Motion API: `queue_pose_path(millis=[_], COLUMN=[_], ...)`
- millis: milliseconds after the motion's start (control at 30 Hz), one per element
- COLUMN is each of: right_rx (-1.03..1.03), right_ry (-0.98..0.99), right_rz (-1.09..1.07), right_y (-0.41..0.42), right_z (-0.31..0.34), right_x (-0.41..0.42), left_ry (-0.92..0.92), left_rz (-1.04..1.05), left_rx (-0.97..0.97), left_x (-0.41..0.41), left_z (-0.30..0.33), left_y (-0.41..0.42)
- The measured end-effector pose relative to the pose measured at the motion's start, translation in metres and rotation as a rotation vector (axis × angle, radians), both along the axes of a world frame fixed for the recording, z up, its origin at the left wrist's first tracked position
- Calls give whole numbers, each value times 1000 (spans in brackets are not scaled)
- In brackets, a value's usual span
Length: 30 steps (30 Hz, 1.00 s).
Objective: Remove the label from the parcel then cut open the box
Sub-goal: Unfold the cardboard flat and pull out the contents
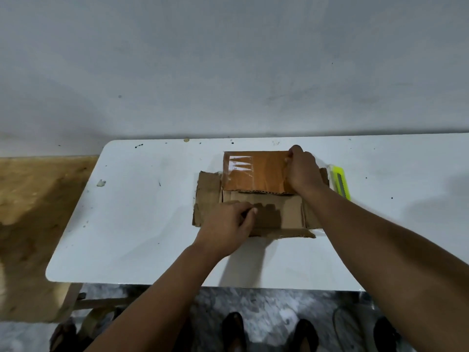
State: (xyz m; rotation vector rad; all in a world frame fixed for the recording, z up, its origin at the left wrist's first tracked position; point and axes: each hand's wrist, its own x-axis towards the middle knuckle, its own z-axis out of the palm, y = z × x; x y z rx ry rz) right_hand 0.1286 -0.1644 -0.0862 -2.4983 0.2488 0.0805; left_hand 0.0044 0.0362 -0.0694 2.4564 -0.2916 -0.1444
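Note:
A brown cardboard box point(286, 212) lies opened out and flat on the white table point(142, 199). Its far flap point(256, 174) is covered in shiny brown tape and carries a torn white label remnant point(241, 164) under clear tape at its far left corner. My right hand point(302, 168) grips the right edge of that taped flap, fingers curled over it. My left hand point(228, 224) lies on the near left part of the box with its fingers curled, pinching the cardboard. A yellow-green utility knife point(341, 181) lies on the table just right of the box, partly hidden behind my right hand.
The table stands against a grey wall. A small white scrap point(101, 183) lies on its left part, and dark specks dot the surface. Wooden flooring point(38, 212) shows at the left. Below the near edge are a patterned floor and dark shoes point(234, 329).

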Motion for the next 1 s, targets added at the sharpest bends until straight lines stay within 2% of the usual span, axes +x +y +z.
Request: queue_pose_path(millis=[100, 200, 267, 367, 433, 567, 767, 833, 900, 1000], right_rx=[-76, -198, -226, -239, -261, -439, -583, -482, -270, -37], right_ry=[4, 1, -24, -82, -99, -152, -17, 1, 40, 178], right_rz=[-9, 4, 15, 32, 43, 134, 268, 346, 462, 620], right_y=[2, 3, 2, 0, -1, -7, -12, -18, -26, -39], right_z=[-5, -3, -5, -10, -14, -25, -2, 8, 17, 29], right_x=[-4, -9, -10, -6, -5, -4, -7, -29, -57, -87], left_ry=[-57, -190, -156, -14, 38, 68, 62, 62, 58, 54], left_rz=[45, -16, -71, -159, -186, -170, -189, -188, -189, -198], left_rx=[19, 210, 348, 440, 463, 437, 465, 452, 444, 432], left_x=[24, 50, 66, 86, 92, 100, 105, 105, 105, 106], left_z=[-1, -4, -3, -6, -8, -13, -21, -23, -24, -25], left_y=[3, 0, -5, -9, -11, -9, -5, -4, -3, -1])
